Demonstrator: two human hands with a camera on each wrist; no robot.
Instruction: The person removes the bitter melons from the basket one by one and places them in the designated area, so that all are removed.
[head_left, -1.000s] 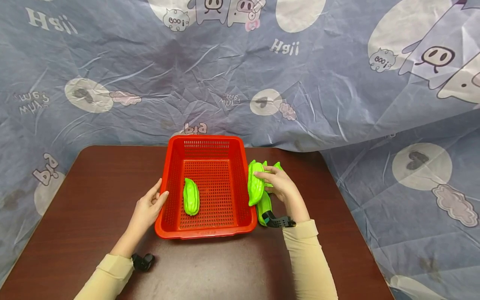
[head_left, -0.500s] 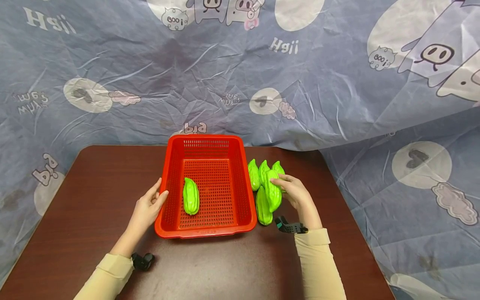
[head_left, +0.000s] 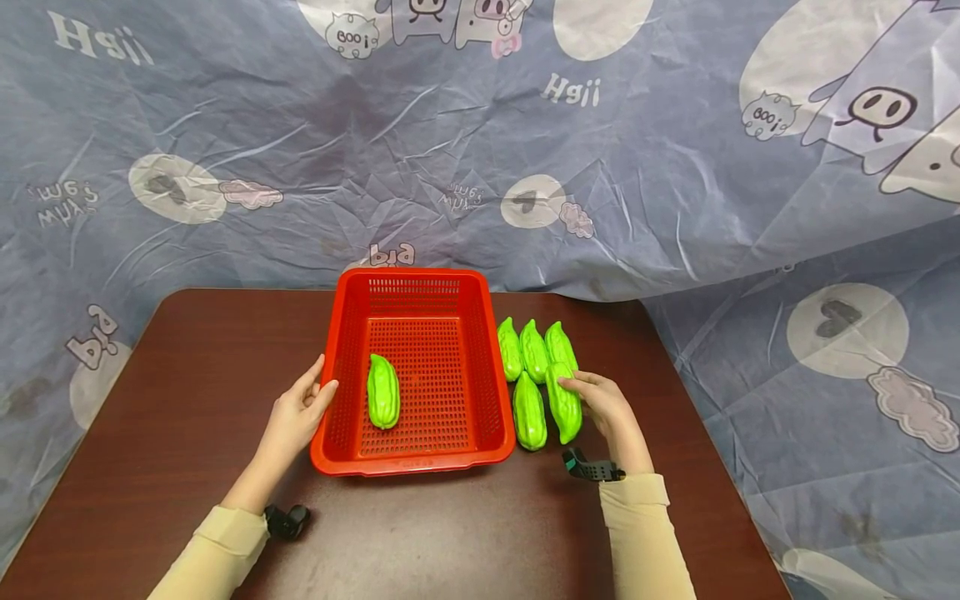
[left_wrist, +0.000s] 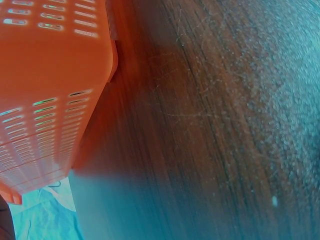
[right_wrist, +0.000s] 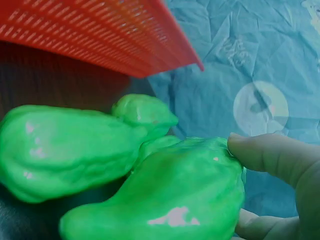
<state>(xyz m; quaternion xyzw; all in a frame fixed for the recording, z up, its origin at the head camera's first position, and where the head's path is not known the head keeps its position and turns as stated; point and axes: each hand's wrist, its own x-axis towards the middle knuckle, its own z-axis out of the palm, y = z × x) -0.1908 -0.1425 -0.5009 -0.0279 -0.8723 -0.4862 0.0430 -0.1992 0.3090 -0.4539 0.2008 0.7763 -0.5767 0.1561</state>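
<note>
My right hand [head_left: 609, 410] holds a bright green bitter melon [head_left: 564, 404] between thumb and fingers, right of the basket. In the right wrist view this melon [right_wrist: 185, 195] fills the lower middle, with the thumb on its upper end. Beside it lies another bitter melon [head_left: 530, 414], and three more stand in a row behind, the middle one [head_left: 533, 352] among them. My left hand [head_left: 296, 417] grips the left rim of a red plastic basket [head_left: 412, 465]. One bitter melon [head_left: 383, 392] lies inside, toward the left. The left wrist view shows the basket's slotted outer wall [left_wrist: 50, 70].
The basket and melons stand on a dark brown wooden table [head_left: 225, 350]. Behind and to the right hangs a grey-blue cartoon-print cloth [head_left: 420, 150]. Each wrist wears a black camera mount, such as the right one [head_left: 592, 467].
My right hand has moved right and toward me with its bitter melon, from the basket's right rim to the front right of the group. The left hand and basket have stayed put.
</note>
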